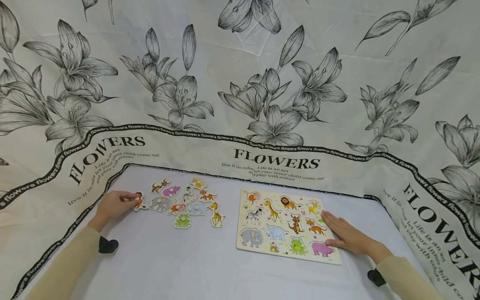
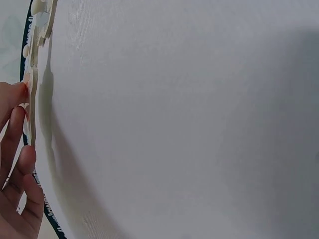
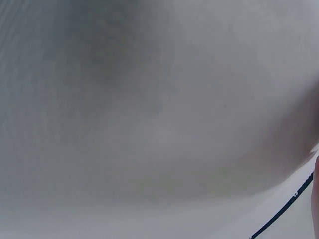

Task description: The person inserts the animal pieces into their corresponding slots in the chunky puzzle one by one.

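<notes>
Beige long sleeves reach in from the lower corners above a white, cloth-covered counter. At left, the left hand has its grip pinched on a small, flat, orange-brown animal-shaped piece, just left of a flat grey elephant piece in a loose cluster of colourful animal cutouts. Fingers outstretched and grip unclenched, the right hand rests over the right edge of a pale, rectangular animal-picture board.
</notes>
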The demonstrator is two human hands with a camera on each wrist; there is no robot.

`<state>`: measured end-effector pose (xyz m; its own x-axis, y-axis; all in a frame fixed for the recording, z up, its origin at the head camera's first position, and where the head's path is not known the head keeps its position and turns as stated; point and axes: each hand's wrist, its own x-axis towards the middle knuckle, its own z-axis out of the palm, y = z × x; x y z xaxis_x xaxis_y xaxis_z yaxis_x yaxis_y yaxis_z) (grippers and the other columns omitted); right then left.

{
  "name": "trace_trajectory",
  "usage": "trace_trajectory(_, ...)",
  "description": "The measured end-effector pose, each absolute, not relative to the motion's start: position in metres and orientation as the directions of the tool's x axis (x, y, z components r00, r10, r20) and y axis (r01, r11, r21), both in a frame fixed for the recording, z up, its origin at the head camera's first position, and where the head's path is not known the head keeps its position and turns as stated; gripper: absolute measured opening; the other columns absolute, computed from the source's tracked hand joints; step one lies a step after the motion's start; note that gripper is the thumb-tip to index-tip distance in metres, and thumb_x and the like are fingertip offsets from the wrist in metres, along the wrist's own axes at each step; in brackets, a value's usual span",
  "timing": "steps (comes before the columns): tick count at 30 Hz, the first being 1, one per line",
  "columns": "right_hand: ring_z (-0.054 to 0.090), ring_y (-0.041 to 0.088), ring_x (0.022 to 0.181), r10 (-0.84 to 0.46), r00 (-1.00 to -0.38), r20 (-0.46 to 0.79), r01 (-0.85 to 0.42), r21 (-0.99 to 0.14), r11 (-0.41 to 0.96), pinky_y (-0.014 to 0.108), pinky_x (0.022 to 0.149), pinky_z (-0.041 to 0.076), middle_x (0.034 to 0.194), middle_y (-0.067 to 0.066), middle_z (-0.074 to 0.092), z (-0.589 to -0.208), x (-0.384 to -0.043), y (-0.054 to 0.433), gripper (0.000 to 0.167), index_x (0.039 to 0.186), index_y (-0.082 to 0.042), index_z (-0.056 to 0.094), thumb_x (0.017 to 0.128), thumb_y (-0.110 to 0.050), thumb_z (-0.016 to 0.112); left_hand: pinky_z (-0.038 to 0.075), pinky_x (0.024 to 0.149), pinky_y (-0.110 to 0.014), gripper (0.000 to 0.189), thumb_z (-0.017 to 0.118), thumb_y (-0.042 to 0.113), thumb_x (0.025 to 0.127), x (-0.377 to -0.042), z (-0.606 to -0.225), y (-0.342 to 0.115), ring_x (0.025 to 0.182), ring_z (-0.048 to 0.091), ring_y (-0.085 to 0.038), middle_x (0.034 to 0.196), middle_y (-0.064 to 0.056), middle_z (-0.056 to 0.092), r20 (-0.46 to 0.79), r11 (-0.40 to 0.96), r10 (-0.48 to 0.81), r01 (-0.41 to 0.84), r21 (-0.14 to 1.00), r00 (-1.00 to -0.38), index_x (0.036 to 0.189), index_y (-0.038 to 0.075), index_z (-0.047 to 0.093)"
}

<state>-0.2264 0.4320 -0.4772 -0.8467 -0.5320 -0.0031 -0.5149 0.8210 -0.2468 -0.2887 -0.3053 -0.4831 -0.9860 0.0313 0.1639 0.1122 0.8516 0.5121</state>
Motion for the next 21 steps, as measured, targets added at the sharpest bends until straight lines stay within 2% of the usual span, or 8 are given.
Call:
trace_trajectory(5,-0.015,-0.020,0.133,-0.506,-0.861,-0.043,-0.483,-0.237,0.843,0.001,0.101,-0.016,0.153,0.029,0.023,-0.481,-0.229,0.434,0.084,0.149,0.003,0.023,0.091,-0.047,0.057,0.036,0.058,-0.024,0.033,0.074,0.032,0.082,-0.283,-0.480,-0.301,0.070,0.050,-0.013,0.092,-0.014,0.071,0.174,0.850,0.014,0.103,0.516,-0.985,0.101,0.005,0.074)
trace_trajectory(18,-0.015,-0.021,0.132,-0.512,-0.858,-0.042,-0.489,-0.236,0.840,0.000,0.101,-0.016,0.153,0.029,0.024,-0.480,-0.230,0.434,0.084,0.149,0.004,0.023,0.091,-0.047,0.057,0.033,0.051,-0.023,0.033,0.074,0.033,0.082,-0.277,-0.474,-0.278,0.061,0.047,-0.013,0.072,-0.001,0.066,0.167,0.838,-0.002,0.089,0.538,-0.986,0.100,0.006,0.075)
trace_trajectory(21,-0.013,-0.016,0.137,-0.501,-0.864,-0.051,-0.475,-0.246,0.845,0.000,0.100,-0.016,0.154,0.029,0.023,-0.480,-0.229,0.434,0.085,0.149,0.004,0.023,0.091,-0.048,0.057,0.034,0.050,-0.024,0.031,0.074,0.032,0.082,-0.276,-0.472,-0.273,0.061,0.047,-0.013,0.073,-0.001,0.066,0.160,0.837,-0.001,0.087,0.541,-0.987,0.099,0.006,0.075)
